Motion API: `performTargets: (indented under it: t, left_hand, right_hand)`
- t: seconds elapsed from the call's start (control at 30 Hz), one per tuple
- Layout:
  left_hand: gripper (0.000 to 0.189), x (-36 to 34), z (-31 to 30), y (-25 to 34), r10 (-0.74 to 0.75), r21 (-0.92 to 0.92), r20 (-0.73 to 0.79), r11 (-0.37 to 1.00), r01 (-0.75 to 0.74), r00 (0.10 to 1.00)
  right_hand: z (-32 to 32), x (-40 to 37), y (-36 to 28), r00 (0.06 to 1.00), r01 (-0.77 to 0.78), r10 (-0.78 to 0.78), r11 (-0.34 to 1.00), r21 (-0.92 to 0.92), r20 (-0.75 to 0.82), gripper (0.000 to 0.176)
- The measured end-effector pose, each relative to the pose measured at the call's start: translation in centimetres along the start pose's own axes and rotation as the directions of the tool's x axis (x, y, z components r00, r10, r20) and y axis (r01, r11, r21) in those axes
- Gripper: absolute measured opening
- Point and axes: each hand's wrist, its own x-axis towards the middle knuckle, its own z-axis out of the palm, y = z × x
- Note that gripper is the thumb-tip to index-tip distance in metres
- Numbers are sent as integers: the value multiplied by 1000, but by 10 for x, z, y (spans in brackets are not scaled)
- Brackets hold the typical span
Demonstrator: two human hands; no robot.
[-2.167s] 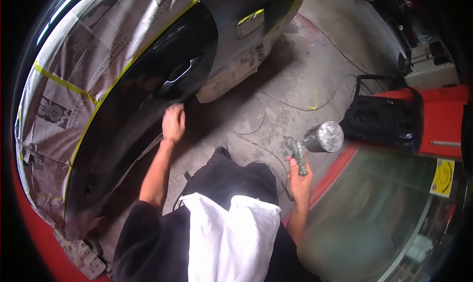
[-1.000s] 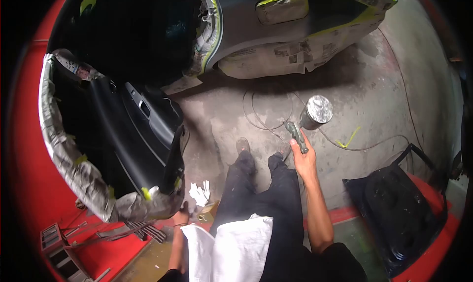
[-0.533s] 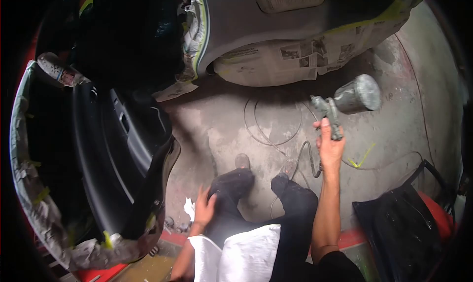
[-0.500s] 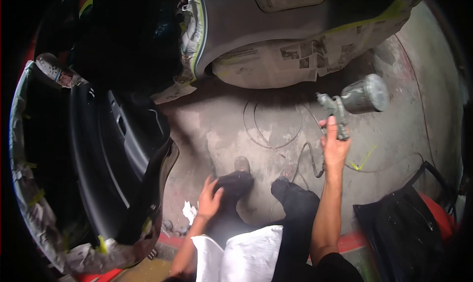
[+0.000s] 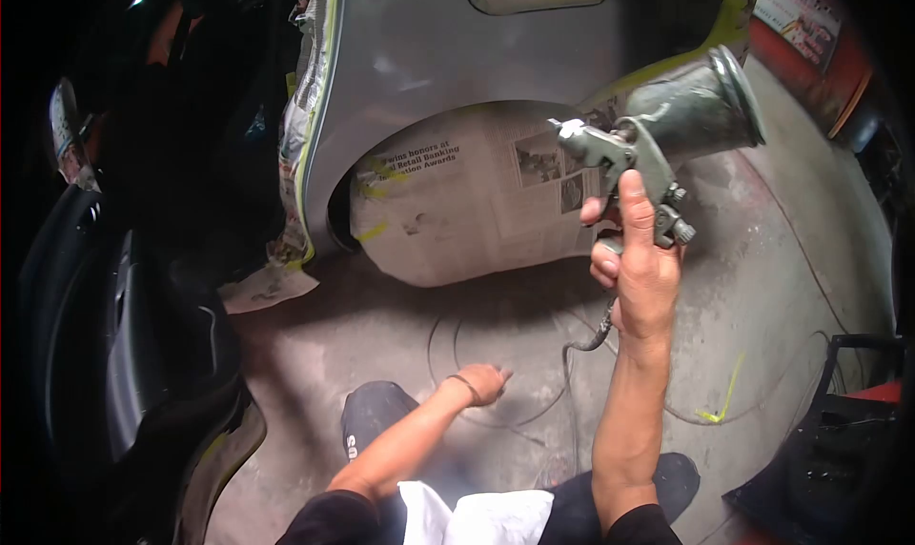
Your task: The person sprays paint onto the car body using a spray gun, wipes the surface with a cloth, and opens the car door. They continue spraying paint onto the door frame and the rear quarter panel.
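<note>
My right hand (image 5: 648, 269) is wrapped round the handle of a spray gun (image 5: 634, 159), with a finger at its trigger. The gun's large dark cup (image 5: 701, 107) tilts up to the right, and its nozzle points left at the grey car panel (image 5: 410, 50). A dark air hose (image 5: 596, 335) hangs from the handle. Over the floor, my left hand (image 5: 484, 383) is held low with its fingers curled; whether anything is in them is hidden. Newspaper (image 5: 467, 211) masks the wheel arch just beyond both hands.
An open car door (image 5: 124, 345) with dark trim stands at the left. Hose loops lie on the concrete floor (image 5: 315, 354). A black bag-like item (image 5: 820, 450) sits at the lower right, and a red object with a printed sign (image 5: 801, 16) stands at the upper right.
My right hand has raised the spray gun closer to the panel. My left hand has moved right and its spread fingers have curled in. My view has come nearer the car, and my knees are bent.
</note>
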Motion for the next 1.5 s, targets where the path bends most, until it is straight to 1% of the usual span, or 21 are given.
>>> performTargets:
  t: [0.03,0.07,0.13,0.17,0.2,0.3,0.4,0.43,0.53,0.63,0.67,0.73,0.77,0.8,0.9,0.97,1.07,1.2,1.27,1.33,1.5]
  left_hand:
    - [42,14,-4,5,-50,113,189,993,29,981]
    - [43,23,-5,11,-123,225,368,974,40,922]
    - [44,23,-7,20,32,31,56,999,-33,998]
    - [45,19,-12,25,86,-48,-110,995,-92,990]
    - [45,15,-19,29,134,-94,-208,983,-156,969]
    - [45,12,-12,17,202,-119,-249,964,-237,947]
    - [42,9,-8,-2,45,39,37,998,-46,998]
    - [42,8,-8,-7,-18,116,129,993,3,992]
    - [41,13,3,-29,26,90,106,995,-36,994]
    - [43,7,3,-33,47,49,17,998,-48,999]
    - [43,4,2,-35,54,33,2,998,-54,999]
    - [43,-1,3,-37,67,-5,-26,998,-67,997]
    - [43,-1,2,-38,59,10,3,998,-59,998]
    - [43,0,1,-40,48,24,29,999,-49,998]
    - [45,1,-1,-45,25,62,74,998,-30,997]
    - [45,0,-8,-42,10,88,104,996,-19,995]
    - [45,-4,-10,-40,50,41,45,998,-52,998]
    - [48,-3,-6,-42,61,37,35,997,-62,998]
    - [51,-4,-8,-44,53,58,66,997,-57,996]
    - [48,-7,-11,-44,40,48,43,998,-42,998]
    - [46,-17,-17,-41,28,35,29,999,-29,999]
  right_hand:
    - [4,-2,5,999,27,-27,999,-21,22,33]
    - [10,-5,8,998,46,-44,998,-43,42,33]
    - [22,-7,10,997,63,-60,995,-73,39,31]
    - [25,-8,8,997,74,-74,994,-85,7,31]
    - [28,-4,7,996,80,-83,992,-100,-24,31]
    - [36,5,5,973,157,-186,967,-200,-139,30]
    - [35,2,14,929,233,-310,915,-330,-202,29]
    - [37,-4,14,944,210,-277,924,-319,-180,29]
    - [60,-25,-3,980,151,-177,957,-246,-87,28]
    - [72,-26,-19,986,166,-165,956,-242,27,28]
    - [80,-24,-24,983,177,-184,946,-271,-3,29]
    - [88,-10,-25,946,298,-325,875,-381,-6,29]
    - [93,-8,-25,919,355,-393,829,-432,1,30]
    - [97,-9,-27,931,318,-365,841,-437,-25,30]
    - [115,-20,-46,958,275,-287,893,-355,19,30]
    - [125,-13,-54,952,304,-291,892,-334,89,31]
    - [145,-2,-70,948,314,-282,897,-309,146,33]
    - [162,22,-79,925,345,-284,904,-251,251,34]
    - [167,28,-81,924,359,-299,891,-276,237,35]
    - [168,34,-81,920,381,-330,879,-287,212,35]
    - [164,41,-77,903,426,-421,854,-299,86,29]
